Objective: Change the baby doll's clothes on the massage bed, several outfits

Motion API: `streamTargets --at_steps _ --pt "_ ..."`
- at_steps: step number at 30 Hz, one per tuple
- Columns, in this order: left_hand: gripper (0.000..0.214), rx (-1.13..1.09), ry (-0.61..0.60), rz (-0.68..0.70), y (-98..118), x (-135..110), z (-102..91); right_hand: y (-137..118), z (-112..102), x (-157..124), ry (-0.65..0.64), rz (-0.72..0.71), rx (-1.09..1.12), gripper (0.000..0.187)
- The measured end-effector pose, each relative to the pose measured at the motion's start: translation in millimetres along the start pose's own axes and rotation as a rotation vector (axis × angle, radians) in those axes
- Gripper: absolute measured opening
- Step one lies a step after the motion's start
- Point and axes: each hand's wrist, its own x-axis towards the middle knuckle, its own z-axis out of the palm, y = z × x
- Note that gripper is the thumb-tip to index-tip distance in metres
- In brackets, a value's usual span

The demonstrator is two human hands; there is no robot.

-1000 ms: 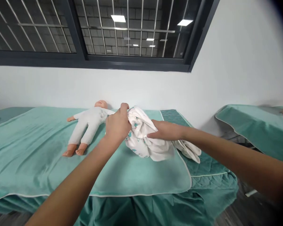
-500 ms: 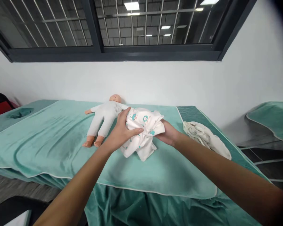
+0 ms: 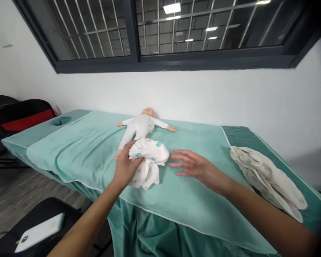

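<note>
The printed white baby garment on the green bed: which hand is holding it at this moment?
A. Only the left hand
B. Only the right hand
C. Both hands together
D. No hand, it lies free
A. The left hand grips the bunched printed garment, while the right hand hovers open beside it with fingers spread, not touching the cloth.

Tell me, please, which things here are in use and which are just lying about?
In use:
left hand, gripping the printed garment
right hand, open, beside the garment, not touching it
doll, just behind the garment
green towel under them

Lying about:
cream garment at the table's right end
black chairs
white device on a dark stool
</note>
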Motion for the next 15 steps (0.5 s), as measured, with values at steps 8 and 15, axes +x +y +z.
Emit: streamTargets --at_steps 8,15 --pt "0.057 0.671 0.255 -0.295 -94.5 -74.1 -176.9 88.8 -29.2 -76.7 0.205 0.265 -0.279 0.045" --pt "0.059 1.118 0.224 -0.785 -132.0 -133.1 -290.3 108.7 -11.8 -96.9 0.374 0.323 -0.131 0.041"
